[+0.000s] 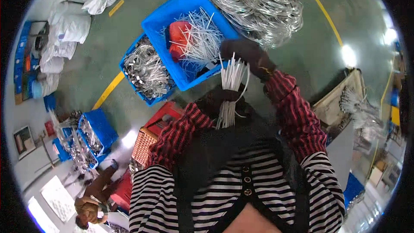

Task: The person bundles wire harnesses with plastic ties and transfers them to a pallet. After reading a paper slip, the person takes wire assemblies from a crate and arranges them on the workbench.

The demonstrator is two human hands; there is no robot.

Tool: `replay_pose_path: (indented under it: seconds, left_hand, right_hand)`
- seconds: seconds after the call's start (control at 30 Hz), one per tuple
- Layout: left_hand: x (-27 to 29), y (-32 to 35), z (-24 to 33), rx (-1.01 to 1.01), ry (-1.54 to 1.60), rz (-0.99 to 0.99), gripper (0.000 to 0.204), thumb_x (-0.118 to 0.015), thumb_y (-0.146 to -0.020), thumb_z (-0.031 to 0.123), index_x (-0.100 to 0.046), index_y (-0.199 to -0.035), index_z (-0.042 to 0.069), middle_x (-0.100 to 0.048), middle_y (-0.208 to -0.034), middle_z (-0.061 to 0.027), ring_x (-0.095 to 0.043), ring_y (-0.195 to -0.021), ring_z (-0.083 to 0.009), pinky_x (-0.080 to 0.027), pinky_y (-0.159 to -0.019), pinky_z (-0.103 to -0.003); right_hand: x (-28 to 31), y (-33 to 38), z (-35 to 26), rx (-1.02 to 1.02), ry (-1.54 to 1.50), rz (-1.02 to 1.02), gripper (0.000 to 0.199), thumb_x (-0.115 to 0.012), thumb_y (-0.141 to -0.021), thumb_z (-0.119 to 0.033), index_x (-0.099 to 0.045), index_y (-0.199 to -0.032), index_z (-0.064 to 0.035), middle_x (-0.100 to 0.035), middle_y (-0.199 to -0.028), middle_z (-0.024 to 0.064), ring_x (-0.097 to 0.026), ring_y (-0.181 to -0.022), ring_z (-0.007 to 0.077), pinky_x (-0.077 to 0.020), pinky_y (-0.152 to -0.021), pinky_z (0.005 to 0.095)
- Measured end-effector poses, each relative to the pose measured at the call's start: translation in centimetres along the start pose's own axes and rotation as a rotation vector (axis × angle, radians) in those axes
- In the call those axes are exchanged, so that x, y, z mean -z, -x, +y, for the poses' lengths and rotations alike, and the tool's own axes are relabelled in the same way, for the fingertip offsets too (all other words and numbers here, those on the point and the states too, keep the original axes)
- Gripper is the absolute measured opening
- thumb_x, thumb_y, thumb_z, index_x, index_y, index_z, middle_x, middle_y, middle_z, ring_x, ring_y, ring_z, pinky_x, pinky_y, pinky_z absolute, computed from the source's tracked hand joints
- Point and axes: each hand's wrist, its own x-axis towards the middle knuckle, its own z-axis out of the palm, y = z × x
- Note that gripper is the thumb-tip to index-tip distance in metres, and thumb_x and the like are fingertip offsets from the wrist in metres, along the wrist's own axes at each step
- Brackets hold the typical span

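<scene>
My left hand, in a dark glove, is closed round a bundle of thin white plastic strips. The strips stand roughly upright in front of my chest, and a few bend out to the right. My right hand, also dark-gloved, is just above and right of the bundle's top, by the near right corner of a blue crate. Its fingers are dark and blurred, so their grip does not show. Loose white strips and a red cloth-like thing lie inside that crate.
A second blue crate of metal-ended loops adjoins on the left. Beyond, coiled clear strands heap on the green floor. An orange basket is near my left arm. White sacks line the left; another person works lower left.
</scene>
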Motion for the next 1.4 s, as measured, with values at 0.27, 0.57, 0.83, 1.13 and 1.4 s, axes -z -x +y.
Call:
replay_pose_path:
  seconds: [0.27, 0.57, 0.83, 1.13, 1.4]
  left_hand:
    - [5.4, -1.2, -4.2, 0.151, -0.091, 0.134, 0.055, -0.067, -0.088, 0.019, -0.054, -0.139, 0.004, -0.059, -0.136, -0.0137, -0.055, -0.126, -0.0274, -0.04, -0.109, -0.044]
    - [11.1, -0.5, -3.4, 0.178, 0.123, 0.188, 0.038, -0.07, -0.082, 0.011, -0.064, -0.119, 0.001, -0.067, -0.111, -0.0134, -0.064, -0.101, -0.0244, -0.051, -0.091, -0.038]
    - [17.9, -1.4, 3.9, 0.132, -0.071, -0.02, 0.041, -0.066, -0.089, 0.015, -0.059, -0.126, -0.001, -0.066, -0.118, -0.0115, -0.065, -0.103, -0.0243, -0.05, -0.095, -0.037]
    - [11.5, -2.6, 10.6, 0.048, 0.534, 0.114, 0.037, -0.069, -0.083, 0.005, -0.062, -0.12, 0.003, -0.067, -0.11, -0.0094, -0.066, -0.101, -0.0242, -0.053, -0.088, -0.036]
    - [20.7, -9.6, -1.3, -0.013, -0.291, 0.11, 0.04, -0.07, -0.084, 0.014, -0.06, -0.123, 0.005, -0.069, -0.102, -0.015, -0.066, -0.09, -0.0262, -0.053, -0.082, -0.038]
  right_hand:
    - [-0.2, -4.9, 5.7, -0.466, -1.136, 0.35, 0.029, -0.054, -0.1, -0.017, -0.058, -0.121, 0.0022, -0.063, -0.12, 0.0199, -0.066, -0.107, 0.0317, -0.0549, -0.096, 0.0425]
    - [-5.0, -5.8, 9.9, -0.209, -0.307, 0.043, 0.043, -0.052, -0.101, -0.018, -0.052, -0.142, -0.0065, -0.055, -0.143, 0.01, -0.054, -0.126, 0.0198, -0.0401, -0.11, 0.0371]
    - [-7.5, -4.4, 13.4, -0.401, -0.649, 0.355, 0.037, -0.05, -0.101, -0.016, -0.056, -0.137, -0.0068, -0.061, -0.131, 0.0175, -0.058, -0.122, 0.0232, -0.0452, -0.107, 0.0366]
    - [-14.3, -4.2, 12.4, -1.071, -0.361, 0.323, 0.051, -0.067, -0.091, -0.043, -0.063, -0.126, -0.0061, -0.069, -0.113, 0.0115, -0.064, -0.102, 0.0183, -0.0515, -0.083, 0.0363]
    - [-11.9, -2.4, 19.5, -0.911, -0.029, -0.091, 0.045, -0.072, -0.087, -0.032, -0.063, -0.122, -0.0042, -0.069, -0.108, 0.0127, -0.064, -0.096, 0.019, -0.0503, -0.083, 0.032]
